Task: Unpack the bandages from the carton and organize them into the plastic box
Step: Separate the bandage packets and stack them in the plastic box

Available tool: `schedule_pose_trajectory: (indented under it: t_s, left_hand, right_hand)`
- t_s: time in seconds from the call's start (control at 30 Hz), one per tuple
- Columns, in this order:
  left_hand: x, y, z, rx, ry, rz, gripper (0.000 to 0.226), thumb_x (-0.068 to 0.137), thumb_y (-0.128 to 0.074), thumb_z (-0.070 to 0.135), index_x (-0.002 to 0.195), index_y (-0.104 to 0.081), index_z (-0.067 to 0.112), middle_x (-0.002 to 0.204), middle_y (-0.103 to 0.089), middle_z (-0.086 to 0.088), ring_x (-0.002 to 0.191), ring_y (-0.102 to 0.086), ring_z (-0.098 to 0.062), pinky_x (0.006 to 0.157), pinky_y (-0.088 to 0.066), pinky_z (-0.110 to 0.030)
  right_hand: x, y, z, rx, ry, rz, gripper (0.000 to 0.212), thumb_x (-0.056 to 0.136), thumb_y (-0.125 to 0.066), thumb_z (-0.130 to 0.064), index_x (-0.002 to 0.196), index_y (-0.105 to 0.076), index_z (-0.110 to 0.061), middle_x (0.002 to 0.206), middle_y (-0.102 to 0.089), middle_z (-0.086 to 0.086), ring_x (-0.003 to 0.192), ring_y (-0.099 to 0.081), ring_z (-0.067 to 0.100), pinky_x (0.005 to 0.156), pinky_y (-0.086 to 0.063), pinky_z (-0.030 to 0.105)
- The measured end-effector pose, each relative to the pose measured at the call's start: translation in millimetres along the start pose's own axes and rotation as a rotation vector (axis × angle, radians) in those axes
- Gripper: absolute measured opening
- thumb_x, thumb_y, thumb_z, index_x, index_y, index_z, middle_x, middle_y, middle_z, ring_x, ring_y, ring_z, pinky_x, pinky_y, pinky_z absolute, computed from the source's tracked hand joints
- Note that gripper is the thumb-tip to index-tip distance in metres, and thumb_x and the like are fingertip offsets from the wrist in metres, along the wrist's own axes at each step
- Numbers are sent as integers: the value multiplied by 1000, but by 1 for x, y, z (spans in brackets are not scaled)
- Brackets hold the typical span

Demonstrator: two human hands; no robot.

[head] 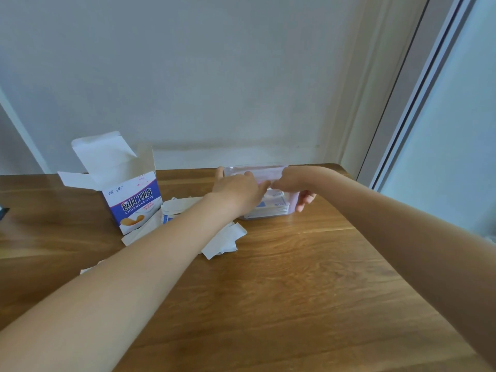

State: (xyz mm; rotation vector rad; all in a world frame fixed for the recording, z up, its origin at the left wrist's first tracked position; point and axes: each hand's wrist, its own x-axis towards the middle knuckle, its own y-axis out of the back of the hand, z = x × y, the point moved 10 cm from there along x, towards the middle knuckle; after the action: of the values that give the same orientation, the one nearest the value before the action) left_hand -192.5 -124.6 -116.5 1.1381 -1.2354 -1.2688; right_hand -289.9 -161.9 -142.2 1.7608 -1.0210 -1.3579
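Gripping plastic box (291,202) rim, both hands (236,187)

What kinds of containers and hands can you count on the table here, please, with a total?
Cardboard carton, open and upright: 1
Clear plastic box, bandages inside: 1
Hands on the box, left hand and right hand: 2
Total: 4
Loose bandages lie overlapped beside the carton; their number cannot be told.
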Motion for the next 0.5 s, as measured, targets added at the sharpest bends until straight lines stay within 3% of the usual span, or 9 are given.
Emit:
schedule_pose_trajectory:
  t_s: [0.1, 0.2, 0.27, 0.33, 0.43, 0.5]
  left_hand:
    - [9, -5, -6, 60, 26, -54, 53, 98, -4, 41, 133, -40, 22, 113, -54, -7, 104, -52, -25, 112, -7, -51]
    - [13, -18, -9, -17, 61, -170, 49, 99, -8, 31, 147, -16, 27, 139, -39, -13, 122, -44, -35, 110, -11, -57]
    - [16, -23, -9, -41, 62, -200, 49, 99, -9, 28, 149, -8, 29, 148, -28, -14, 128, -37, -39, 108, -13, -59]
    - [20, -26, -14, -51, 71, -201, 51, 98, -7, 35, 148, -12, 28, 148, -30, -13, 127, -39, -38, 109, -13, -60]
    - [22, -32, -13, 10, 47, -221, 50, 99, -11, 32, 148, -14, 25, 146, -33, -13, 127, -40, -37, 109, -15, -59]
    - [20, -24, -8, 36, 16, -173, 52, 99, -10, 40, 144, -24, 19, 136, -46, -14, 120, -47, -32, 106, -20, -51]
  right_hand:
    - [0, 9, 0, -36, 0, 54, 26, 99, -32, -27, 112, -40, -6, 67, -59, 12, 40, -50, 17, 40, -36, 19]
    - [1, 7, 0, -45, 26, 38, 18, 96, -40, -14, 112, -42, -6, 70, -59, 8, 38, -54, 13, 38, -38, 19]
    - [3, 4, 5, -14, -8, 28, 15, 98, -31, -16, 106, -41, -6, 58, -62, 11, 34, -57, 11, 36, -35, 17]
    - [7, 4, 6, 2, -11, 39, 19, 98, -25, -14, 102, -40, -3, 48, -60, 12, 31, -57, 11, 34, -33, 18]
    - [6, 3, 3, 2, 24, 41, 27, 98, -24, -12, 116, -42, -2, 72, -60, 18, 31, -57, 10, 30, -32, 16]
    - [5, 2, -1, -36, 49, 31, 31, 98, -29, -10, 126, -40, 0, 96, -58, 22, 29, -56, 9, 28, -31, 15]
